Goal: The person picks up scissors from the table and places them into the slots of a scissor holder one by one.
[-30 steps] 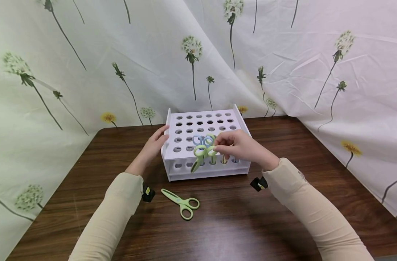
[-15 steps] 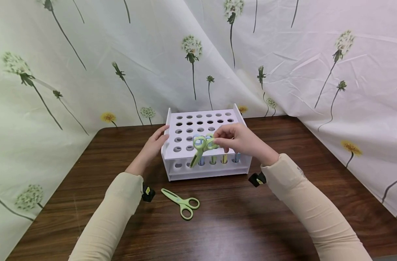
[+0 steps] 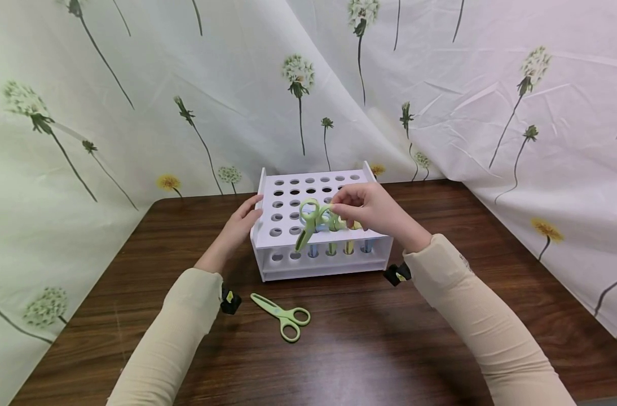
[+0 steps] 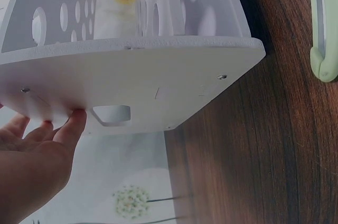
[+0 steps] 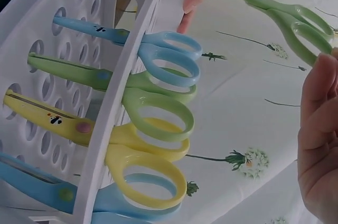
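My right hand (image 3: pixel 373 210) pinches a pair of light green scissors (image 3: pixel 307 232) by one finger loop. These scissors hang over the front of a white rack (image 3: pixel 283 243), blades tilted down to the left. In the right wrist view, the held scissors (image 5: pixel 280 10) are apart from the rack, above it. Blue scissors (image 5: pixel 95 27), green scissors (image 5: pixel 74 65), yellow scissors (image 5: pixel 58 117) and other blue scissors (image 5: pixel 37 184) stand in the front row of holes, loops up. My left hand (image 3: pixel 237 228) rests its fingertips against the rack's left side panel (image 4: pixel 158 81).
Another pair of light green scissors (image 3: pixel 283 314) lies on the dark wooden table (image 3: pixel 349 344) in front of the rack. Behind the table hangs a white cloth (image 3: pixel 237 84) printed with dandelions. Raised side panels flank the rack's holed top.
My right hand has lifted slightly and moved farther back over the rack, carrying the green scissors up with it. The left hand, rack and scissors on the table have stayed put.
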Demonstrator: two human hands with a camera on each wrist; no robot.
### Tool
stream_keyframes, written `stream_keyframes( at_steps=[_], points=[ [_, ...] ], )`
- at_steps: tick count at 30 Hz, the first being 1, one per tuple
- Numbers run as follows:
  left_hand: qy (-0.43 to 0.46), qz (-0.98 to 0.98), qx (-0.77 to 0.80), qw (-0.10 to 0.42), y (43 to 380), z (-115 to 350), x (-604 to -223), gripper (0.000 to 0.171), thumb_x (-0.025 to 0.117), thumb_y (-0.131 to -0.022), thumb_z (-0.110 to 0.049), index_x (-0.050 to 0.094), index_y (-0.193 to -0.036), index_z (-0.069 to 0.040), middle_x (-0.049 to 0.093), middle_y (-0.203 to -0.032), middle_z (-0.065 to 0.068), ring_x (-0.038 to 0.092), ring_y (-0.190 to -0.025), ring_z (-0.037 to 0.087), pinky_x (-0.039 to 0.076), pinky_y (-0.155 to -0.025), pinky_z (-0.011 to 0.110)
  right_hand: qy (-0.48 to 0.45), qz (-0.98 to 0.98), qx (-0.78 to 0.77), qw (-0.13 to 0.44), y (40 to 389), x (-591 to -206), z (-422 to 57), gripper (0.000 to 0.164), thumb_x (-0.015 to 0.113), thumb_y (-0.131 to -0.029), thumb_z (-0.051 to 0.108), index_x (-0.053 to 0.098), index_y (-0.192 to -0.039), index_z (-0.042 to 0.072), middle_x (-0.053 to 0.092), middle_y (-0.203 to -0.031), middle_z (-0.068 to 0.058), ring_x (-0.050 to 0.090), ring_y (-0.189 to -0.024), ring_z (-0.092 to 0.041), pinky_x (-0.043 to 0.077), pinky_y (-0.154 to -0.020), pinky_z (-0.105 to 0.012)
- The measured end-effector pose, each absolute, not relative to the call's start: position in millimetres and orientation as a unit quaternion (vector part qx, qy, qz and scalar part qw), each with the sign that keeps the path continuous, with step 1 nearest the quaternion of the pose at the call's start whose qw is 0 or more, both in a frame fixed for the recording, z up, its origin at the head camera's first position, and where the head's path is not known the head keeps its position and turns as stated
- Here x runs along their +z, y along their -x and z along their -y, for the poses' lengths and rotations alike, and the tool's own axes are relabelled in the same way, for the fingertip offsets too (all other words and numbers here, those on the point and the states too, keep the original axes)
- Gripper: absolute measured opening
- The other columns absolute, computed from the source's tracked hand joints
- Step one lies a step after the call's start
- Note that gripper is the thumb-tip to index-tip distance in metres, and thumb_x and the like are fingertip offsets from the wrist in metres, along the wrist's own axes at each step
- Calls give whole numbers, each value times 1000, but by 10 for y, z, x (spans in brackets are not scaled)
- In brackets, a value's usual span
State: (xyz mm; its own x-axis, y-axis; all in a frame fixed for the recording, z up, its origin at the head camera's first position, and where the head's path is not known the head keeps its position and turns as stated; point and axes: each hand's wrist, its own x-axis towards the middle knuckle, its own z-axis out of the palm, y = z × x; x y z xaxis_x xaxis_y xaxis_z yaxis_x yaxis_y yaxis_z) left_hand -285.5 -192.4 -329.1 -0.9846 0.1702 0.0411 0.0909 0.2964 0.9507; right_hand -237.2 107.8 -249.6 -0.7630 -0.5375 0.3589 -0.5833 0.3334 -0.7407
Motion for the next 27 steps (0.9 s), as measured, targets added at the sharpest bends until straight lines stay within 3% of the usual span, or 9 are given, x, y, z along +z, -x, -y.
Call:
stream_keyframes(
  at_steps=[4,11,17,20,27],
  points=[
    [-83,-804,588,37,2846,1927,-3281,50,38,-99,-25,25,-146,-14,27,-144,19,40,-115,32,36,-91,42,-339,820,460,34,2398,-2473,-1072,12,63,-88,17,65,-86,5,58,-66,-5,54,-53,-23,39,-40,-28],
    [-102,-810,577,20,2839,1928,-3261,49,39,-99,-19,26,-144,-4,13,-150,17,9,-135,31,13,-106,45,-323,817,476,37,2438,-2435,-1056,14,64,-88,18,66,-88,4,60,-66,-13,53,-53,-24,39,-40,-28],
    [-99,-809,579,18,2875,1939,-3305,49,39,-99,-21,27,-145,-8,15,-150,15,13,-135,29,15,-106,45,-313,817,483,38,2459,-2404,-1035,16,64,-88,19,66,-90,4,61,-70,-10,54,-61,-39,42,-43,-33],
    [-103,-807,581,13,2883,1944,-3320,49,39,-99,-22,29,-144,-9,16,-150,15,15,-134,29,16,-105,44,-306,821,480,42,2464,-2389,-1019,14,63,-88,20,66,-90,6,61,-69,-10,55,-62,-38,42,-44,-36],
    [-121,-801,587,7,2845,1964,-3328,52,42,-97,-33,32,-143,-14,26,-144,19,36,-119,29,31,-97,42,-292,827,477,57,2488,-2370,-967,18,64,-88,22,66,-92,5,61,-71,-17,55,-61,-33,41,-43,-28]
  ],
)
